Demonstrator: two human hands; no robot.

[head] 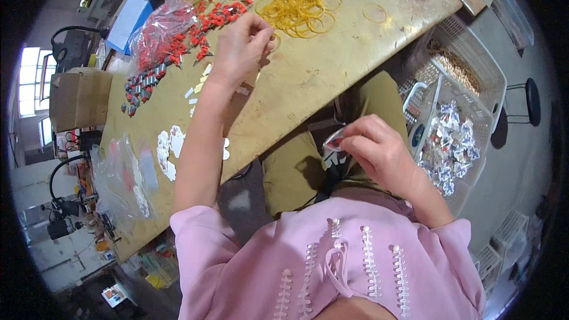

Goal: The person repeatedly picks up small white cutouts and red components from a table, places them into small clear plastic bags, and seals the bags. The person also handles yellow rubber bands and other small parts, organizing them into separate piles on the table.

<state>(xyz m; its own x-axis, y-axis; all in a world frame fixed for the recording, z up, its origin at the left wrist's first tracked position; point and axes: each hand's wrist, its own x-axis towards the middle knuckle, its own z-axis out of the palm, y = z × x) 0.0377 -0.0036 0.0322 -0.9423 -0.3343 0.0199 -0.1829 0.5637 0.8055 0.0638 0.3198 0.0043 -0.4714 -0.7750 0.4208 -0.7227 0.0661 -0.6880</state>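
Observation:
My right hand (378, 151) is above my lap, pinching a small clear plastic packet (334, 140) with something red inside. Over the worktable (289, 84), my left hand (242, 49) has its thumb and fingers drawn together. Whether anything is between those fingertips is hidden. Just beyond it lies a loose pile of yellow rubber bands (300, 6), and one band shows right beside the fingers. On its other side are scattered small red parts with metal tips (218, 15). Small white and pale yellow rectangular pieces (191, 92) lie by my left forearm.
Grey cylindrical parts with red ends (144, 82) sit by a clear bag of red parts (155, 40). White scalloped cut-outs (169, 151) and plastic bags (120, 173) lie nearer me. At my right, a plastic crate (500, 66) holds silvery packets (449, 146) and brown pieces (458, 69).

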